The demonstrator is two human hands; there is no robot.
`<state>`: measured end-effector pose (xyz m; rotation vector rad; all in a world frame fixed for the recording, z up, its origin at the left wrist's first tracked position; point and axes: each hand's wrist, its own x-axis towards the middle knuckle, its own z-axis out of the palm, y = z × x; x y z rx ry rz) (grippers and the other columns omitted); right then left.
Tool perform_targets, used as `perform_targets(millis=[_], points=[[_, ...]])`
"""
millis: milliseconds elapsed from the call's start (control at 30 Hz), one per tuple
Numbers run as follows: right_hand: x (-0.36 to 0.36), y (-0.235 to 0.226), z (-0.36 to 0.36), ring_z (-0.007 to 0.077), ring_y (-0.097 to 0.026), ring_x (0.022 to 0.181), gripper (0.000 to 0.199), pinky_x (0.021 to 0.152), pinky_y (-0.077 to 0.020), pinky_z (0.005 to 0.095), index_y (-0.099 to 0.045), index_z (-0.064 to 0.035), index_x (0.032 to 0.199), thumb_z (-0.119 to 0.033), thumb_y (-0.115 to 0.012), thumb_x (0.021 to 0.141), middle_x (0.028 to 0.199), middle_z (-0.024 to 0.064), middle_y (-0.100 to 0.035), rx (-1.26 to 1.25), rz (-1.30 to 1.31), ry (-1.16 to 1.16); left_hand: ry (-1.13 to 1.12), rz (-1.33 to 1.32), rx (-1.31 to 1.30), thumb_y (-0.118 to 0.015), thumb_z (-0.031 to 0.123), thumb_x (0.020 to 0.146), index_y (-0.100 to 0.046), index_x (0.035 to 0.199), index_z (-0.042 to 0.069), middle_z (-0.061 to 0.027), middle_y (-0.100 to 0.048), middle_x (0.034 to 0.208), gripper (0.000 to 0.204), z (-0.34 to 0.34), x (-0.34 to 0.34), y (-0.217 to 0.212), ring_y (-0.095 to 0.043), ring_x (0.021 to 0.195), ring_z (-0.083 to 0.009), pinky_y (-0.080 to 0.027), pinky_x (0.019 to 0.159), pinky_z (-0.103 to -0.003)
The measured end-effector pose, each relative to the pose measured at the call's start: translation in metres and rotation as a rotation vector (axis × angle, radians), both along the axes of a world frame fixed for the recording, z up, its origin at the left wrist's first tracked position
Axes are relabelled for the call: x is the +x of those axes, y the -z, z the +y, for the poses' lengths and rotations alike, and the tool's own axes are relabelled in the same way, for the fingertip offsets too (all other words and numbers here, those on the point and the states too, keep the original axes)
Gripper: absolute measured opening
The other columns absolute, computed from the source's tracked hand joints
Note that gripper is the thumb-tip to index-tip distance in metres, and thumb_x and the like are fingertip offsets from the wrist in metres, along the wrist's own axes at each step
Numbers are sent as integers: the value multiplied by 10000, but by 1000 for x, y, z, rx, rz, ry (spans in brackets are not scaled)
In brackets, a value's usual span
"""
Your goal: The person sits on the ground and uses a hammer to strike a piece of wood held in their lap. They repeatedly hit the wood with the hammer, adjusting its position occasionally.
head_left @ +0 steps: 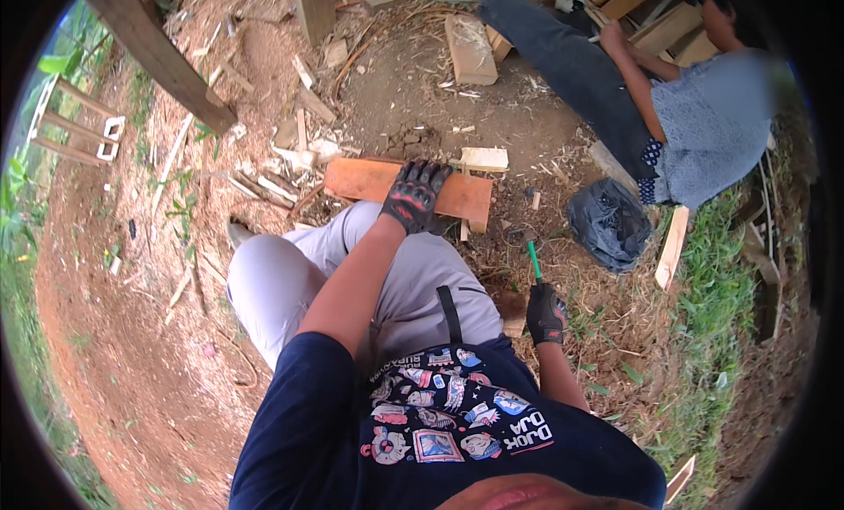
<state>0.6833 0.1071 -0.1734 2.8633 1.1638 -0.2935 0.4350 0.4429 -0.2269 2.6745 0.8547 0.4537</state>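
My left hand (416, 193), in a black glove with red trim, is laid across an orange-brown wooden block (464, 199), its fingers curled over the far side. The block lies crosswise just beyond my bent legs. My right hand (547, 314), gloved too, is low by my right hip, closed around a tool with a green handle (534, 260). That handle points away from me; the tool's head is too blurred against the soil to tell its kind. A pale wood offcut (484, 159) lies behind the block.
At the upper right a person (708, 123) sits with legs stretched out, hands near wood pieces. A black plastic bag (609, 224) stands right of my tool. A thick board (470, 50) lies ahead. A wooden post (163, 57) slants at upper left. Chips and sticks litter the soil.
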Motion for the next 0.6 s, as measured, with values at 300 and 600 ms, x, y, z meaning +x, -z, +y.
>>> perform_targets(millis=[300,600], points=[[33,30,3,439,-748,968,389,850,-587,556,-838,-125,1050,-450,-625,1040,1038,216,-785,69,8,53,-138,-94,92,-781,236,769,-472,1535,-56,-292,-566,1451,876,16,-19,-31,-527,1372,-472,-340,1259,-596],[-25,55,22,414,-539,1429,743,1188,-432,551,-588,-32,1511,-489,-750,948,1539,243,-586,85,26,-349,-435,-236,53,-843,321,826,-356,1593,-16,-292,-480,1470,969,29,-155,-138,-465,1388,-502,-383,1194,-594]])
